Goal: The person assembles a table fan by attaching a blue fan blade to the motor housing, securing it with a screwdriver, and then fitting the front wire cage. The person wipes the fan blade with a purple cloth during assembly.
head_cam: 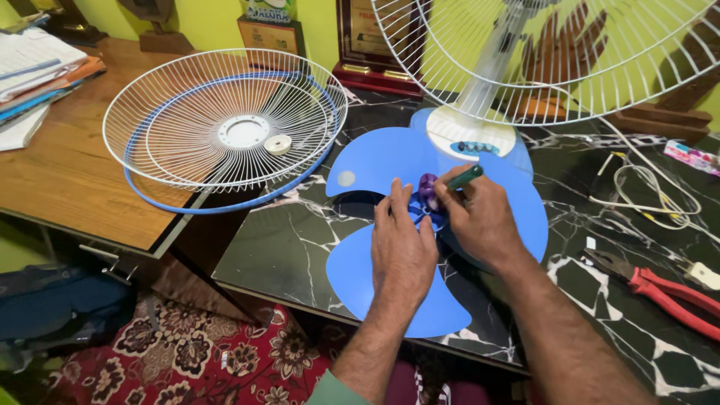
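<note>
A blue three-bladed fan blade [375,161] lies flat on the black marble table [285,240]. My left hand [401,244] rests palm down on it, fingers at the hub. My right hand [480,217] grips a green-handled tool [466,176] pointed at a small purple piece [427,187] on the hub. Just behind stands the fan's blue and white base [472,135], with the rear white wire guard [555,52] on its stem.
The detached front wire guard [225,127] with blue rim lies to the left, straddling the wooden desk [67,180], a small white cap [277,145] inside it. Red-handled pliers [660,289] and a white cord [652,191] lie to the right. Papers and trophies line the back.
</note>
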